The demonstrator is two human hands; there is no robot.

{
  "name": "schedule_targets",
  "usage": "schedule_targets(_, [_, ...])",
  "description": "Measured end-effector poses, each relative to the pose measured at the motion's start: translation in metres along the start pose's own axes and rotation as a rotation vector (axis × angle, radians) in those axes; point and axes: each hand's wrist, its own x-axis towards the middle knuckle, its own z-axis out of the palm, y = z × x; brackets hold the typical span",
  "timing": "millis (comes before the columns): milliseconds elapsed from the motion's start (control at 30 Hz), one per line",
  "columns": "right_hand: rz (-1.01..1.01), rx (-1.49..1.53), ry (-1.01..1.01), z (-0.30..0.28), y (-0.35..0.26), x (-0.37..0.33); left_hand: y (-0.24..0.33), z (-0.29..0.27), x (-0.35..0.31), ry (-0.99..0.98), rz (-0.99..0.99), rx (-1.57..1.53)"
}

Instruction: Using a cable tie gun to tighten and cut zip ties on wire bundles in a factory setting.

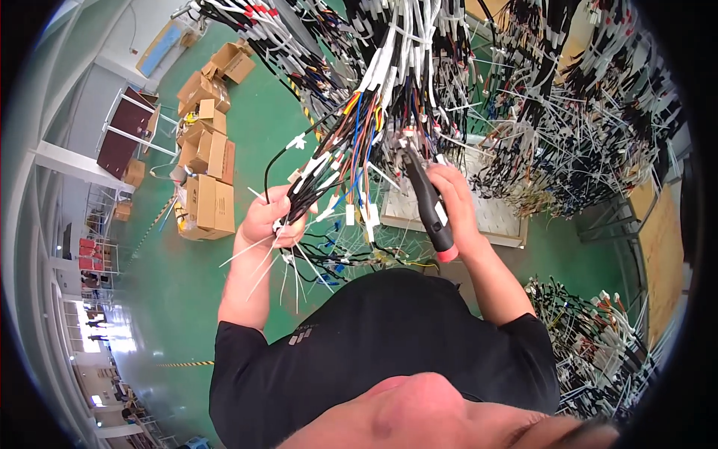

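Observation:
My left hand (273, 218) is closed round a bundle of black cables (305, 196), with several white cable-tie tails sticking out below the fingers. In my right hand (456, 206) is a black cable tie gun (426, 196) with a pinkish-red end towards me. Its nose reaches up into a thick hanging wire harness (389, 75) of black and white cables; what the nose touches is too crowded to make out. Red, yellow, blue and brown wires (361, 138) hang between my hands, some ending in white connectors (370, 215).
More cable bundles (538, 112) hang at the right, and another pile of cables (598, 337) lies at the lower right. A white perforated board (486, 217) is behind my right hand. Open cardboard boxes (209, 202) line the green floor (187, 288) at the left.

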Motion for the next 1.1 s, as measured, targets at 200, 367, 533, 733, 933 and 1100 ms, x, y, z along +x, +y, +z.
schedule_targets(200, [0.315,0.331,-0.137,-0.016,-0.019,-0.01,-0.008,0.002,0.004,0.08,-0.036,0.051])
schedule_targets(367, [0.317,0.778,-0.097,-0.021,-0.022,0.003,-0.012,0.022,0.015,0.183,-0.071,0.286])
schedule_targets(533, [0.32,1.056,-0.093,-0.021,-0.053,0.027,-0.028,0.019,0.03,0.369,-0.055,0.517])
schedule_targets(733, [0.531,1.028,-0.208,-0.01,-0.079,0.062,-0.063,0.02,0.047,0.32,0.067,0.396])
schedule_targets(933, [0.626,0.82,-0.104,-0.018,-0.067,0.047,-0.062,0.025,0.046,0.362,0.114,0.254])
schedule_targets(1100, [0.512,1.015,0.087,-0.012,-0.053,0.048,-0.06,0.028,0.049,0.374,0.086,0.278])
